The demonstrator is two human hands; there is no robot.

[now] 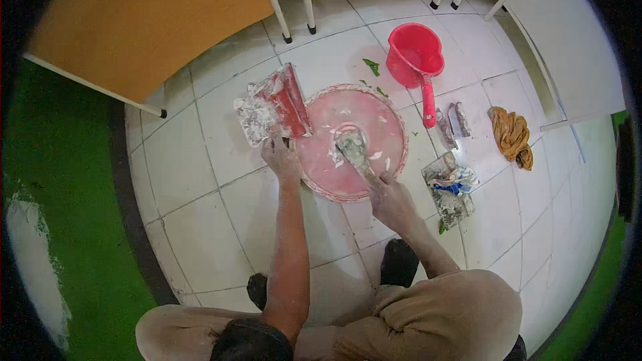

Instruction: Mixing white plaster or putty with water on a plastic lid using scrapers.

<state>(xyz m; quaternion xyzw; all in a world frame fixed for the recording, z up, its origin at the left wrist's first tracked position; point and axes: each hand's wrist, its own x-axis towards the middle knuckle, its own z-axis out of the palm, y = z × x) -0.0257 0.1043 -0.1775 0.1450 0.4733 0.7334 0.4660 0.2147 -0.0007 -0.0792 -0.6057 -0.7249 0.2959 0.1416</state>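
A round pink plastic tub (404, 145) stands on the tiles in front of me, its rim smeared with white. Its surface is pink and glossy, and I cannot tell how much liquid is inside. My right hand (393, 200) grips a scraper (353, 148) caked with grey-white residue, its blade end over the tub's middle. At the tub's left edge, my left hand (282, 160) holds the lower end of a flat, white-crusted piece (255, 119). A red plastic piece (288, 98), also smeared white, lies against it and reaches over the tub's rim. Exactly what these two pieces are is unclear.
To the right are a pink dipper (414, 57), dirty narrow tools (454, 123), a brown cloth (511, 135), and a stained flat plate (451, 213) under a crumpled wrapper (455, 180). Leaf scraps (371, 66) dot the tiles. Desks (165, 25) with metal legs bound the far side.
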